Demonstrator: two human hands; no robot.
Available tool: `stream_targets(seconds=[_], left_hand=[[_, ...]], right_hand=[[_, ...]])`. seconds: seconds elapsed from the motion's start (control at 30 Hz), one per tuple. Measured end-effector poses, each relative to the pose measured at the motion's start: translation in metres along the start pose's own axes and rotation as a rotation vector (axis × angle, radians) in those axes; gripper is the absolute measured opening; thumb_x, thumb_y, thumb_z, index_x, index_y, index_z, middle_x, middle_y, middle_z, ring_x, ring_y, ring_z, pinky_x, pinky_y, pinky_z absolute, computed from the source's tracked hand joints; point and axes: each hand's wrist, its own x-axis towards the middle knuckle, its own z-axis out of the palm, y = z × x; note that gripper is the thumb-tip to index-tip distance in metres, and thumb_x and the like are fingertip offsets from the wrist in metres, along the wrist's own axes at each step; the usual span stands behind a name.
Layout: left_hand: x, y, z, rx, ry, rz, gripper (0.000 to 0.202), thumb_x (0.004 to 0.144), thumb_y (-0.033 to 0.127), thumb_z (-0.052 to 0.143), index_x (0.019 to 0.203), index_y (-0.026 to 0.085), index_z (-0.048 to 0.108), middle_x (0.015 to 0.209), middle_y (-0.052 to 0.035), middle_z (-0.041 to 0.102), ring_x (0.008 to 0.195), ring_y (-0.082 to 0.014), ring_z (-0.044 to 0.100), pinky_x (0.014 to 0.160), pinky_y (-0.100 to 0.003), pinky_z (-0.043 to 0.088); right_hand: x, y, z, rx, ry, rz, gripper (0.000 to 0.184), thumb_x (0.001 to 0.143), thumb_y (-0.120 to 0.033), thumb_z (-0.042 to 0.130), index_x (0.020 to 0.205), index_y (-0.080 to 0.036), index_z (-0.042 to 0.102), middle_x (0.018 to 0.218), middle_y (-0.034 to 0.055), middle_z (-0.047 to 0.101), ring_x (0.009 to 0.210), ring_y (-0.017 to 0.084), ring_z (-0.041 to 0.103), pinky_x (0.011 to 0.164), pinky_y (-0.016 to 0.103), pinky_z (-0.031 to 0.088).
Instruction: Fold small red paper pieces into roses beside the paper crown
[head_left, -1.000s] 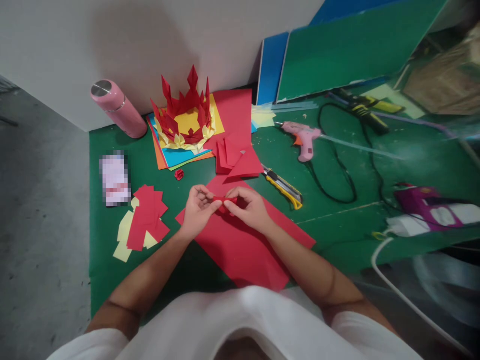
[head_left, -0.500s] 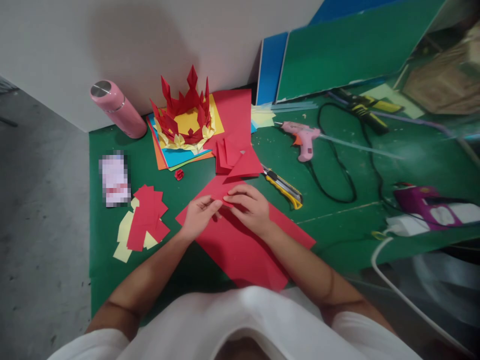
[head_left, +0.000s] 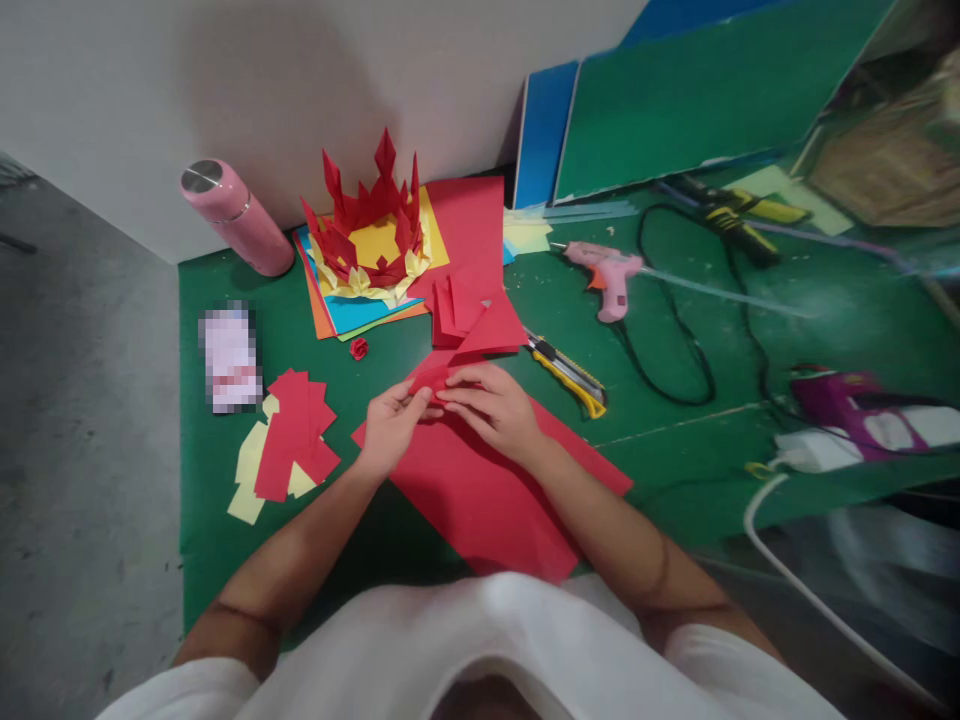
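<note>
Between my fingertips is a small piece of red paper, pinched from both sides; its exact folds are hard to make out against the red below. My left hand is closed on its left part, thumb on top. My right hand grips its right part with thumb and fingers. Under both hands lies a large red paper sheet, set at a slant. Folded red paper pieces rest just beyond my hands. A small red paper rose sits on the green table to the upper left.
A red and yellow paper crown stands on coloured sheets near a pink bottle. Red and yellow paper strips lie left, below a phone. A yellow utility knife, pink glue gun and cable lie right.
My fingers have shifted slightly left and regripped the small red paper, and more of it now shows between them. Everything else on the table stays put.
</note>
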Motion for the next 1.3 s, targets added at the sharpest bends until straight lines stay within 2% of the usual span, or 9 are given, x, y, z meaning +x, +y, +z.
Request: stream_targets(seconds=[0.17, 0.47, 0.73, 0.9, 1.1, 1.3], left_hand=[[-0.003, 0.002, 0.001, 0.054, 0.014, 0.002, 0.05, 0.059, 0.053, 0.081, 0.088, 0.013, 0.07, 0.072, -0.0043, 0.075, 0.059, -0.0164, 0.072, 0.057, -0.024, 0.056], [-0.004, -0.002, 0.003, 0.08, -0.054, 0.066, 0.05, 0.066, 0.054, 0.077, 0.097, 0.015, 0.073, 0.085, -0.0069, 0.077, 0.063, -0.0181, 0.073, 0.066, -0.03, 0.061], [-0.006, -0.005, 0.001, 0.091, -0.123, 0.09, 0.048, 0.071, 0.054, 0.074, 0.1, 0.015, 0.074, 0.091, -0.0084, 0.077, 0.069, -0.0195, 0.075, 0.073, -0.033, 0.062], [-0.007, -0.006, 0.002, 0.094, -0.129, 0.114, 0.047, 0.072, 0.052, 0.073, 0.103, 0.016, 0.073, 0.093, -0.0088, 0.077, 0.072, -0.0199, 0.075, 0.076, -0.034, 0.062], [-0.008, -0.004, 0.001, 0.117, -0.13, 0.131, 0.046, 0.074, 0.051, 0.073, 0.103, 0.016, 0.074, 0.092, -0.0093, 0.078, 0.072, -0.0193, 0.075, 0.075, -0.032, 0.062], [-0.008, -0.005, 0.002, 0.138, -0.058, 0.1, 0.049, 0.064, 0.049, 0.08, 0.099, 0.015, 0.074, 0.085, -0.0084, 0.078, 0.071, -0.02, 0.075, 0.068, -0.029, 0.062]], right_hand=[[-0.001, 0.0, 0.002, -0.001, 0.025, 0.102, 0.012, 0.091, -0.024, 0.06, 0.092, -0.023, 0.071, 0.088, 0.0059, 0.067, 0.082, 0.018, 0.064, 0.075, 0.034, 0.053], [0.001, -0.005, 0.008, 0.095, 0.051, 0.284, 0.009, 0.09, -0.024, 0.059, 0.081, -0.022, 0.061, 0.082, 0.0035, 0.065, 0.078, 0.017, 0.062, 0.071, 0.031, 0.05], [0.001, -0.006, 0.01, 0.116, 0.061, 0.384, 0.012, 0.086, -0.023, 0.06, 0.075, -0.023, 0.057, 0.076, 0.0014, 0.064, 0.076, 0.017, 0.06, 0.071, 0.032, 0.048], [0.0, -0.008, 0.011, 0.148, 0.082, 0.429, 0.015, 0.084, -0.024, 0.062, 0.071, -0.022, 0.055, 0.071, -0.0002, 0.06, 0.068, 0.016, 0.056, 0.065, 0.03, 0.045], [0.001, -0.009, 0.009, 0.192, 0.08, 0.47, 0.016, 0.084, -0.025, 0.064, 0.07, -0.022, 0.056, 0.071, -0.0004, 0.06, 0.068, 0.015, 0.057, 0.066, 0.029, 0.045], [0.002, -0.01, 0.008, 0.229, 0.072, 0.529, 0.017, 0.082, -0.026, 0.066, 0.068, -0.021, 0.057, 0.067, -0.0013, 0.06, 0.064, 0.014, 0.055, 0.063, 0.028, 0.044]])
